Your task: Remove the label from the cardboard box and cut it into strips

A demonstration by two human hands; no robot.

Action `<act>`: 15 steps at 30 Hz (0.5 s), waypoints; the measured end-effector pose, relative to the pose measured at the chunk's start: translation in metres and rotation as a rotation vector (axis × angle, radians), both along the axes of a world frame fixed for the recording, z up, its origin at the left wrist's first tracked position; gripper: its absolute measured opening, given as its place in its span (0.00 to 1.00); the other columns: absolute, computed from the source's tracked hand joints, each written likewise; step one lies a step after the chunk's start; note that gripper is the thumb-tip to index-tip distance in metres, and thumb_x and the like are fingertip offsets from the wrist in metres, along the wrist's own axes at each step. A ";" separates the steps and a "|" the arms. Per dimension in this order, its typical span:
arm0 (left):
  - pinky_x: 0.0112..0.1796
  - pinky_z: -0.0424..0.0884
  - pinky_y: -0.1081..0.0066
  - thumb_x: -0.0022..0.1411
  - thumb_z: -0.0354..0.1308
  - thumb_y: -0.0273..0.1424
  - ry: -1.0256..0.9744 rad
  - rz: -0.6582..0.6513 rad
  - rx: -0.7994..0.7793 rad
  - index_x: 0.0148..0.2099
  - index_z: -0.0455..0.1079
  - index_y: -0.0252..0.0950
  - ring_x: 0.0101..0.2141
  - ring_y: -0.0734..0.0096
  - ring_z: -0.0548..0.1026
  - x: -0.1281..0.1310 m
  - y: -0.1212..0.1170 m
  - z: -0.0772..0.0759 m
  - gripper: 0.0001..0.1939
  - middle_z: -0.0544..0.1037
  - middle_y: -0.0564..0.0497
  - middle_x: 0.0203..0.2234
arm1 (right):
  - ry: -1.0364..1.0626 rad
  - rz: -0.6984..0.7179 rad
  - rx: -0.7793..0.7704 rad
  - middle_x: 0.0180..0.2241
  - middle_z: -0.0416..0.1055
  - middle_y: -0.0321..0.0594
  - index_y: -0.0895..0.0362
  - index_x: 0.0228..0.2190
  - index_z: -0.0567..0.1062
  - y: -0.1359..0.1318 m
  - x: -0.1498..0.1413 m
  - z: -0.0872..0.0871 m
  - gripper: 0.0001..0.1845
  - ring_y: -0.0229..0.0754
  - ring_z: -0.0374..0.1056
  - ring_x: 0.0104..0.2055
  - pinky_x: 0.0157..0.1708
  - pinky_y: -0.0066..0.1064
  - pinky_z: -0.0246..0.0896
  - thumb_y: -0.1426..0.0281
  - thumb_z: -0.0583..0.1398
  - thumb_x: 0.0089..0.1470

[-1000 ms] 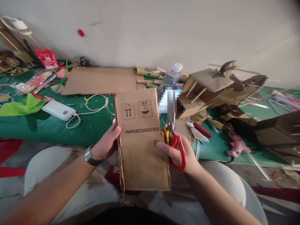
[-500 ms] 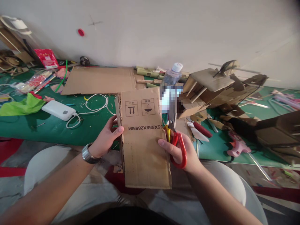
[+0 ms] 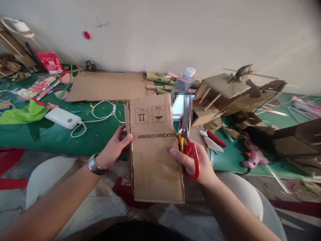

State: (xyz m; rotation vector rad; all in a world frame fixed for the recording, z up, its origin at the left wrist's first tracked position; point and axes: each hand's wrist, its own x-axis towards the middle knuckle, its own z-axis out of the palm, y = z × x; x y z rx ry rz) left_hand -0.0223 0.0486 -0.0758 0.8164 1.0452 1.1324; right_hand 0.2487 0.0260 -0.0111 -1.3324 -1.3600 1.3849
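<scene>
Brown cardboard (image 3: 156,160) is filling lower ctr of frame; your L hand (image 3: 114,147) is pinching its left edge, your R hand (image 3: 206,167) pinching its right edge while gripping red scissors (image 3: 197,159). Aiming blades (image 3: 185,131) up-frame is likely helping.

One head-worn camera looks forward and down from close above the lap (image 3: 107,206), facing table (image 3: 100,134) and wall (image 3: 155,36).
</scene>
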 end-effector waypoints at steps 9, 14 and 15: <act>0.59 0.71 0.45 0.57 0.72 0.52 0.014 -0.002 -0.035 0.65 0.66 0.41 0.62 0.41 0.72 0.000 0.001 0.000 0.40 0.75 0.40 0.63 | -0.010 0.007 0.021 0.25 0.68 0.36 0.53 0.29 0.72 0.000 -0.001 -0.002 0.21 0.40 0.60 0.25 0.25 0.33 0.58 0.51 0.71 0.52; 0.61 0.68 0.46 0.59 0.71 0.53 0.098 -0.023 0.037 0.66 0.68 0.38 0.63 0.41 0.71 -0.002 0.000 0.002 0.40 0.72 0.38 0.66 | 0.001 0.020 -0.003 0.24 0.65 0.33 0.53 0.30 0.71 -0.002 -0.004 -0.002 0.21 0.39 0.60 0.25 0.25 0.32 0.59 0.53 0.71 0.52; 0.61 0.68 0.47 0.59 0.70 0.53 0.117 -0.029 0.052 0.66 0.68 0.38 0.63 0.40 0.72 -0.002 0.000 0.002 0.39 0.72 0.38 0.66 | -0.004 0.015 -0.013 0.24 0.65 0.33 0.53 0.29 0.70 -0.002 -0.005 -0.002 0.21 0.38 0.60 0.25 0.25 0.32 0.59 0.53 0.72 0.51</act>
